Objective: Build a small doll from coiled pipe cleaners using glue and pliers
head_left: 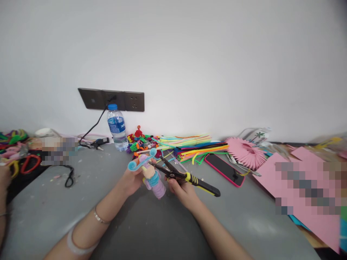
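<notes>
A small figure [154,178] of coiled pipe cleaners, lilac, blue and cream with curled light-blue ends at the top, is tilted in my left hand [133,180]. The fingers of that hand are closed on it from behind, partly hidden. Black and yellow pliers [189,177] are held by my right hand [183,191], its fingers bent under the handles. Their jaws are parted and point left, close to the figure's upper part; whether they touch it cannot be made out.
Behind my hands lie colourful pipe cleaners [200,148] and a water bottle [117,128]. A phone [225,169] and pink paper [303,195] are on the right. Red-handled scissors [31,164] and a black cable [69,177] are left, near another person's hand [4,180].
</notes>
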A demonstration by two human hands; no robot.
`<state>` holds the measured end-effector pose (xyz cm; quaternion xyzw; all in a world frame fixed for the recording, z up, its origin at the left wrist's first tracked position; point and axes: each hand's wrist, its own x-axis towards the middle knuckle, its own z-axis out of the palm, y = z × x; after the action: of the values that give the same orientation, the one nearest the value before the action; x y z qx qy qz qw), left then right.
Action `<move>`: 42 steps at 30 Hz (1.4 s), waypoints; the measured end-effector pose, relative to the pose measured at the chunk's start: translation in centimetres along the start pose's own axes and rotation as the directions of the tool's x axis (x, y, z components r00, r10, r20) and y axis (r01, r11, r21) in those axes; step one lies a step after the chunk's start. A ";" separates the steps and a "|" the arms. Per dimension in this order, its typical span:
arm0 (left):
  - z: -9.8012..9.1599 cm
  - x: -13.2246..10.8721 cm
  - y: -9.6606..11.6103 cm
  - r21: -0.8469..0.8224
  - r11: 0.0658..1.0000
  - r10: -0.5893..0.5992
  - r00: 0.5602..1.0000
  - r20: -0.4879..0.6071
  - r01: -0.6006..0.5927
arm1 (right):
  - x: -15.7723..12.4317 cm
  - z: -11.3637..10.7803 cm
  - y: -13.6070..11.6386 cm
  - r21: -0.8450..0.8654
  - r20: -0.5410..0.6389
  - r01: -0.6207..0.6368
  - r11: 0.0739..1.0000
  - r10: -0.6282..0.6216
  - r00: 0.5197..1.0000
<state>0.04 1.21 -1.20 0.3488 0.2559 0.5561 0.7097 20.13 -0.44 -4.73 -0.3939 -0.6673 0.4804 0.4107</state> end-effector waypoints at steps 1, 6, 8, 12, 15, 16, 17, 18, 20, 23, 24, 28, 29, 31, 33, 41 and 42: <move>0.0 0.0 0.0 -0.002 1.000 0.008 1.000 -0.008 -0.008 | 0.0 0.0 -0.1 0.005 0.002 0.010 1.000 -0.010 1.000; 0.0 -0.1 -0.1 0.005 1.000 0.025 1.000 -0.005 -0.025 | 0.0 0.2 -0.2 -0.014 -0.008 0.036 0.999 -0.036 0.999; -0.2 -0.1 -0.2 0.003 1.000 0.028 1.000 -0.006 -0.028 | 0.0 0.3 -0.1 -0.027 -0.008 0.052 0.998 -0.052 0.999; -0.5 0.0 -0.4 -0.008 0.999 0.032 0.999 0.003 -0.032 | 0.1 0.2 0.2 -0.069 -0.007 0.088 0.994 -0.089 0.996; -0.6 0.0 -0.5 -0.024 0.999 0.025 1.000 0.009 -0.025 | 0.0 0.1 0.4 -0.126 -0.025 0.111 0.986 -0.115 0.993; -0.6 -0.1 -0.5 -0.030 0.999 0.025 1.000 0.010 -0.024 | 0.0 0.1 0.4 -0.142 -0.033 0.110 0.984 -0.116 0.993; -0.5 -0.1 -0.5 -0.033 0.999 0.024 1.000 0.011 -0.023 | -0.1 0.1 0.3 -0.156 -0.043 0.108 0.982 -0.116 0.992; -0.5 -0.1 -0.5 -0.033 0.999 0.022 1.000 0.012 -0.022 | -0.1 0.1 0.3 -0.169 -0.052 0.105 0.980 -0.115 0.992; -0.5 -0.1 -0.4 -0.030 0.999 0.019 1.000 0.014 -0.019 | -0.1 0.2 0.0 -0.196 -0.071 0.109 0.975 -0.125 0.990; -0.4 -0.1 -0.4 -0.017 1.000 0.021 1.000 0.012 -0.021 | 0.0 0.3 -0.8 -0.236 -0.061 0.147 0.961 -0.165 0.984; -0.4 -0.1 -0.4 -0.015 1.000 0.024 1.000 0.012 -0.024 | 0.0 0.3 -1.0 -0.247 -0.051 0.162 0.955 -0.180 0.982; -0.3 -0.1 -0.4 -0.019 1.000 0.015 1.000 0.014 -0.015 | 0.2 0.4 -1.9 -0.269 -0.043 0.189 0.944 -0.208 0.977; -0.3 -0.1 -0.4 -0.023 1.000 0.014 1.000 0.014 -0.013 | 0.2 0.4 -2.0 -0.268 -0.045 0.192 0.944 -0.211 0.976; -0.2 0.0 -0.4 -0.030 0.999 0.018 1.000 0.010 -0.018 | 0.3 0.5 -2.0 -0.262 -0.049 0.189 0.946 -0.209 0.977; -0.2 0.0 -0.4 -0.036 0.999 0.020 1.000 0.006 -0.020 | 0.3 0.5 -1.9 -0.259 -0.050 0.184 0.948 -0.203 0.978; -0.1 -0.1 -0.3 -0.023 1.000 0.018 1.000 0.005 -0.018 | 0.3 0.4 -1.8 -0.238 -0.037 0.177 0.955 -0.191 0.981; -0.2 -0.1 -0.3 -0.022 1.000 0.016 1.000 0.003 -0.016 | 0.3 0.4 -1.9 -0.242 -0.040 0.176 0.954 -0.191 0.981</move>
<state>0.06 1.14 -1.53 0.3439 0.2458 0.5639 0.7095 19.43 -0.71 -2.95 -0.3914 -0.7405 0.3442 0.4242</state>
